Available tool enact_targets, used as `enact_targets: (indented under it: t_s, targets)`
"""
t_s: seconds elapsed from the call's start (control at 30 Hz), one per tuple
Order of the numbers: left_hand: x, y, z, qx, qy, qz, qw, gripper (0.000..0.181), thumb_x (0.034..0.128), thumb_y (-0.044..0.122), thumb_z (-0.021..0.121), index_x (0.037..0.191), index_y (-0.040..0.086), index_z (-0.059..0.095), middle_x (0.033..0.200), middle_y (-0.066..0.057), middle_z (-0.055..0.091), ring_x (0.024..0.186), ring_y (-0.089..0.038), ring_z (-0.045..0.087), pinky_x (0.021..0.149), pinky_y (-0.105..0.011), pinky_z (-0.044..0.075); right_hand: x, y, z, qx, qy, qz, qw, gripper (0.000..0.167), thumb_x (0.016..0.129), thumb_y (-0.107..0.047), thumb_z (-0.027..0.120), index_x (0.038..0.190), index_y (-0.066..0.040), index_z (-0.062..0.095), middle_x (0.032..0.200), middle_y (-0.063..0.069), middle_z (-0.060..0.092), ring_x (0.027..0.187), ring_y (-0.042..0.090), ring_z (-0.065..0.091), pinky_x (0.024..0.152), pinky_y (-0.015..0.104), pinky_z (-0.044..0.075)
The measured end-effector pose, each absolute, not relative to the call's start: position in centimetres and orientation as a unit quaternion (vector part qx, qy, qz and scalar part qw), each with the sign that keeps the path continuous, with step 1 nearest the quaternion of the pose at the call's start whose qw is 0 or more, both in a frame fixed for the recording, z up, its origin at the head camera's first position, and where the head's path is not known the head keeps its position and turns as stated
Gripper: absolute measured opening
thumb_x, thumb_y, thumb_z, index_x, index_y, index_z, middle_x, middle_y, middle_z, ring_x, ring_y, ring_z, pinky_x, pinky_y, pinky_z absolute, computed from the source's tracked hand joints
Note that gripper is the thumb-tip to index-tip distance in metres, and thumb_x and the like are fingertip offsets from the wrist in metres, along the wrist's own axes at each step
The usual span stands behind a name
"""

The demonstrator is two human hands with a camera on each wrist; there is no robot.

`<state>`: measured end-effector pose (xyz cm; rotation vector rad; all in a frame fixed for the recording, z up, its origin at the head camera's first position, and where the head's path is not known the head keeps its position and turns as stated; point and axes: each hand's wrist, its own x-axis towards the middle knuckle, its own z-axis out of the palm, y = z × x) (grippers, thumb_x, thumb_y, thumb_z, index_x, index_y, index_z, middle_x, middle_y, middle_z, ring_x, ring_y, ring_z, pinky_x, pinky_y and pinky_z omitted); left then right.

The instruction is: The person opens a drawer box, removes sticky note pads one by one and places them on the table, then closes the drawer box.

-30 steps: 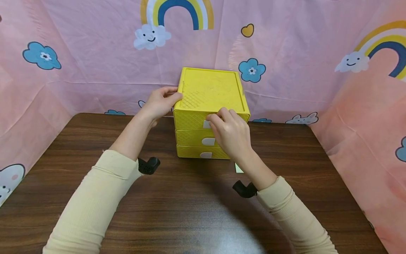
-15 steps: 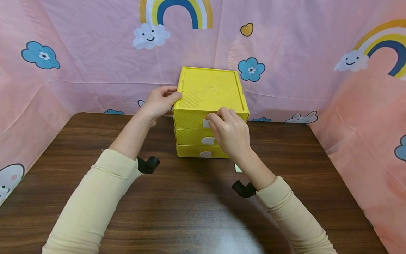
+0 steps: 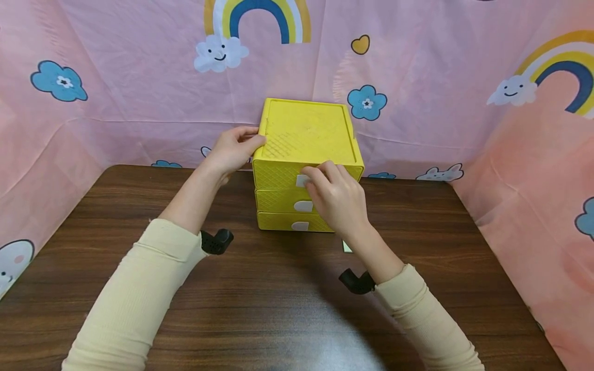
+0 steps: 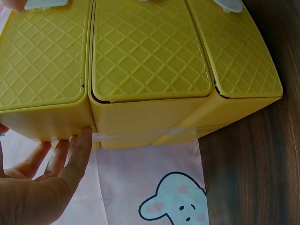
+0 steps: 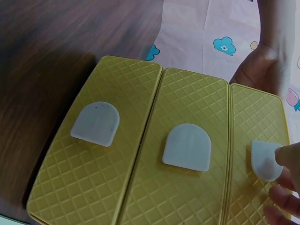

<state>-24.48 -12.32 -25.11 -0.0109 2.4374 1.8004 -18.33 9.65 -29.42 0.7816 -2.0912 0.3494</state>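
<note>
A yellow three-drawer cabinet (image 3: 308,131) stands at the back of the table, its three drawers flush with one another. With the thumb on its top left edge and nearly straight fingers against its side, the left hand (image 3: 234,150) rests on the cabinet; the left wrist view shows those fingers (image 4: 79,157) touching the side wall. At the top drawer the right hand (image 3: 339,198) pinches the white handle (image 5: 266,160), thumb against it and the other fingers curled. White handles on the middle drawer (image 5: 187,147) and bottom drawer (image 5: 96,123) are untouched.
A small pale green piece (image 3: 347,247) lies on the dark wooden table (image 3: 260,309), partly behind the right forearm. Pink patterned cloth (image 3: 162,77) hangs behind and at both sides. Black devices (image 3: 217,241) are on both wrists.
The right hand's knuckles have dropped slightly at the top drawer's handle. The left hand and the cabinet have kept their places.
</note>
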Motion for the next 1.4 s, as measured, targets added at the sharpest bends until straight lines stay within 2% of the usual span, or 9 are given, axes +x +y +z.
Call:
enact_targets:
  t_s: [0.43, 0.63, 0.9, 1.13, 1.4]
  targets:
    - [-24.5, -12.4, -25.1, -0.003, 0.803, 0.593, 0.056, 0.049, 0.0912, 0.031, 0.053, 0.136, 0.015, 0.045, 0.120, -0.006, 0.051, 0.089, -0.013, 0.056, 0.073, -0.024, 0.054, -17.0, 10.4, -31.1, 0.272, -0.847, 0.189, 0.415, 0.033, 0.079, -0.012, 0.070, 0.111, -0.011, 0.061, 0.094, 0.007, 0.058, 0.074, 0.022, 0.053, 0.053, 0.032, 0.046]
    - [-24.5, -12.3, -25.2, -0.005, 0.807, 0.589, 0.055, 0.048, 0.0912, 0.032, 0.053, 0.136, 0.016, 0.046, 0.119, -0.005, 0.051, 0.091, -0.013, 0.056, 0.073, -0.023, 0.053, -16.5, 10.4, -32.2, 0.244, -0.860, 0.209, 0.398, 0.032, 0.079, -0.014, 0.070, 0.109, -0.009, 0.061, 0.095, 0.007, 0.057, 0.082, 0.023, 0.057, 0.063, 0.035, 0.051]
    - [-24.5, -12.3, -25.1, -0.006, 0.803, 0.593, 0.061, 0.048, 0.0915, 0.031, 0.053, 0.137, 0.015, 0.045, 0.119, -0.005, 0.051, 0.090, -0.013, 0.057, 0.072, -0.023, 0.054, -16.4, 10.3, -33.9, 0.223, -0.867, 0.229, 0.382, 0.031, 0.079, -0.018, 0.070, 0.108, -0.010, 0.062, 0.094, 0.007, 0.057, 0.084, 0.023, 0.058, 0.068, 0.036, 0.052]
    - [-24.4, -12.3, -25.0, -0.011, 0.799, 0.598, 0.065, 0.048, 0.0915, 0.030, 0.053, 0.137, 0.015, 0.045, 0.119, -0.005, 0.050, 0.087, -0.012, 0.057, 0.071, -0.023, 0.055, -16.3, 10.1, -35.1, 0.217, -0.868, 0.245, 0.374, 0.031, 0.078, -0.016, 0.072, 0.107, -0.009, 0.063, 0.092, 0.007, 0.058, 0.080, 0.022, 0.058, 0.067, 0.035, 0.052]
    - [-24.5, -12.3, -25.0, -0.011, 0.803, 0.593, 0.065, 0.049, 0.0918, 0.032, 0.052, 0.138, 0.016, 0.044, 0.121, -0.005, 0.050, 0.092, -0.014, 0.056, 0.073, -0.024, 0.054, -16.3, 9.8, -36.3, 0.194, -0.874, 0.251, 0.368, 0.030, 0.077, -0.017, 0.072, 0.105, -0.010, 0.063, 0.091, 0.006, 0.059, 0.080, 0.022, 0.058, 0.066, 0.035, 0.052]
